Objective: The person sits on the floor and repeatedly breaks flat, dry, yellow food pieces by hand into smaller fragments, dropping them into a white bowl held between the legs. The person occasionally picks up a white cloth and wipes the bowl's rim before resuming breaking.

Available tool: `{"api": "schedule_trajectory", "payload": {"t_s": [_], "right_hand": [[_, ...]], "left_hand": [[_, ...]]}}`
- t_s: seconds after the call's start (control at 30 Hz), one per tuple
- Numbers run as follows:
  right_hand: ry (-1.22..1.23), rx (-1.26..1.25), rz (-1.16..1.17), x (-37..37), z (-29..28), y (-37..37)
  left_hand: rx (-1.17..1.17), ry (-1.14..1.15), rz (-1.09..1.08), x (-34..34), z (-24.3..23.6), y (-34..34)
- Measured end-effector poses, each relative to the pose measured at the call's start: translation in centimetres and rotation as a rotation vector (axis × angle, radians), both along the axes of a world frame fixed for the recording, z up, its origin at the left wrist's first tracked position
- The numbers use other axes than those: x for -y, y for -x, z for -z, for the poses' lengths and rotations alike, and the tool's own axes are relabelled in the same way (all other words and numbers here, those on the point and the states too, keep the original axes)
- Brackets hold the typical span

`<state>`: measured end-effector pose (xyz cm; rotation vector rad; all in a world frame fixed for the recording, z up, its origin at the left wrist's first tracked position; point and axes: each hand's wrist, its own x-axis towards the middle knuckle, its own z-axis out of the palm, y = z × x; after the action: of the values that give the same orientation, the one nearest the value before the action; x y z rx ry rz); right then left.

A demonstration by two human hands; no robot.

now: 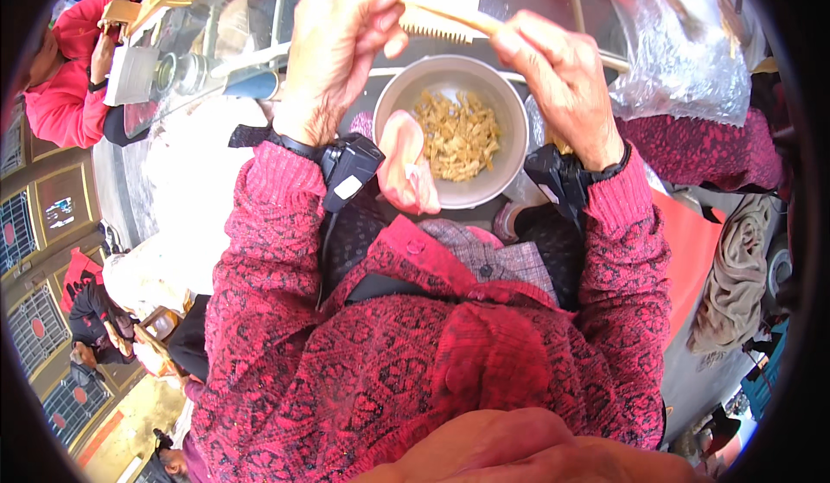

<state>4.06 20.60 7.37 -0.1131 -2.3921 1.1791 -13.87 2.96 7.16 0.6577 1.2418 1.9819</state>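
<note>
A slim, pale brown stick-like strip (450,13) stretches between my two hands, above the far rim of a metal bowl. My left hand (341,46) is closed, its fingertips at the strip's left end. At the other end, the thumb and fingers of my right hand (553,76) pinch the strip. The round grey bowl (389,85) stands below and between my hands, with a heap of yellowish-brown pieces (458,133) in it; their kind cannot be made out. A pink cloth-like thing (402,159) hangs over the bowl's near left rim. Just behind the strip shows a row of comb-like teeth (437,34).
Beyond the bowl is a glass-topped case (259,16). Clear plastic wrapping (679,59) lies at the far right. A glass jar (177,75) stands at the left, near a person in a red sleeve (65,107). Brown cloth (739,267) lies at the right.
</note>
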Motion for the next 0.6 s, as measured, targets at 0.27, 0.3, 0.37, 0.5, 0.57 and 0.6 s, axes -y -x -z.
{"api": "schedule_trajectory", "payload": {"t_s": [0.27, 0.3, 0.37, 0.5, 0.57, 0.6], "right_hand": [[-0.443, -0.217, 0.304, -1.9, 0.0, 5.7], [-0.477, 0.023, 0.302, -1.6, 0.2, 5.6], [-0.523, 0.211, 0.389, -0.7, 0.6, 4.8], [-0.224, -0.210, 0.128, 1.5, 1.4, 1.3], [-0.316, -0.338, 0.067, 3.7, 2.5, 0.1], [-0.245, -0.457, -0.045, 5.1, 3.3, 0.4]], "left_hand": [[-0.799, 0.239, -0.349, -4.4, 1.1, 4.4], [-0.842, 0.115, -0.353, -4.5, 1.4, 4.1], [-1.001, 0.507, -0.533, -2.7, 1.0, 3.5], [-0.637, 0.560, -0.065, 1.9, -0.8, 0.7], [-0.646, 0.827, 0.357, 3.5, -1.4, -1.1], [-0.603, 0.877, 0.378, 3.9, -0.9, -2.9]]}}
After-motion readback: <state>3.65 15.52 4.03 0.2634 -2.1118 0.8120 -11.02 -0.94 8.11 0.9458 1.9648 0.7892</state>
